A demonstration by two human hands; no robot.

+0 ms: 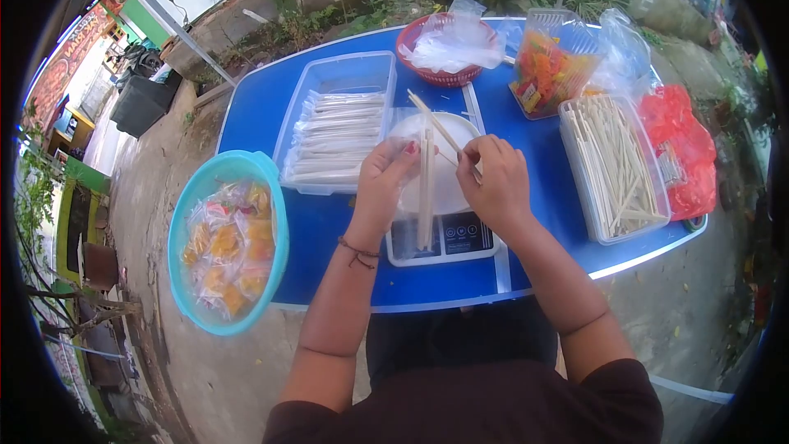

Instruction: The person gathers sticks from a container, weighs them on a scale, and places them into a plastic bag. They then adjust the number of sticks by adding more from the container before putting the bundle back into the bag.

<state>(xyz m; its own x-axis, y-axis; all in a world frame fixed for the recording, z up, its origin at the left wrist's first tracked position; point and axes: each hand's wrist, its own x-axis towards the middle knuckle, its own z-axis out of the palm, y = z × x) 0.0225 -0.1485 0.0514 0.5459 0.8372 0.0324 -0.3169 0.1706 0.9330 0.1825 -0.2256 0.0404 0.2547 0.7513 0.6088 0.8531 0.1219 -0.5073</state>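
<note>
My left hand (383,169) is closed on a narrow clear plastic sleeve (426,210) with wooden chopsticks inside, hanging upright in front of a kitchen scale. In the fingers of my right hand (498,174) are loose wooden chopsticks (442,127), slanting up to the left past the top of the sleeve. Below both hands stands the white scale (444,260), its round plate partly hidden behind the hands. To the left, a clear tray (306,99) holds many sleeved chopsticks. A clear box (608,233) of loose chopsticks stands to the right.
A turquoise basin (182,279) of bagged yellow-orange food is at the left edge of the blue table (538,255). Behind the scale is a red basket (452,77) with plastic bags. A clear container (538,103) of colourful packets and a red plastic bag (686,148) are at the right.
</note>
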